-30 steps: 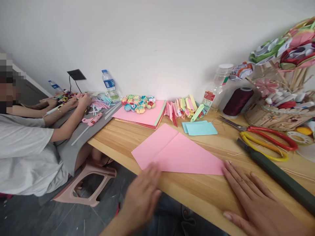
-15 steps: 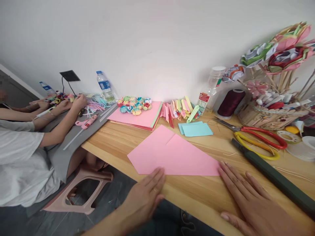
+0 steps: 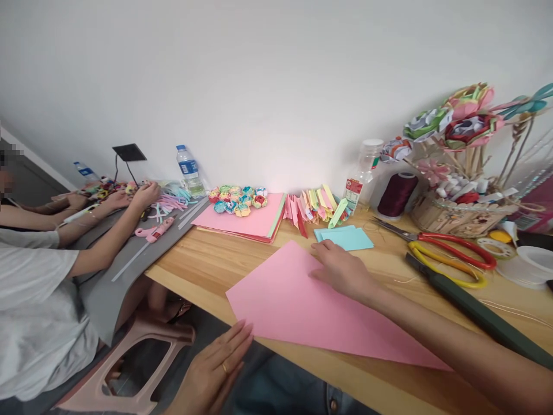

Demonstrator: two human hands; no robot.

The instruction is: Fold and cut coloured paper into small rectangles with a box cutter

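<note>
A large folded pink sheet lies on the wooden table, its long edge near the table's front. My left hand, a ring on one finger, rests flat with fingers extended at the sheet's lower left edge. Reaching across the sheet, my right hand is over its upper right edge, beside light blue paper pieces. Its fingers are apart and slightly bent, and nothing shows in its grasp. My right forearm hides part of the sheet.
Behind lie a pink paper stack, paper flowers and folded strips. Scissors, a dark green tool, a thread spool and a flower basket stand right. Another person's arms work at left.
My right hand has moved from the sheet's right corner up and left to its upper edge. My left hand has shifted left and down. The sheet appears turned, its right corner lower.
</note>
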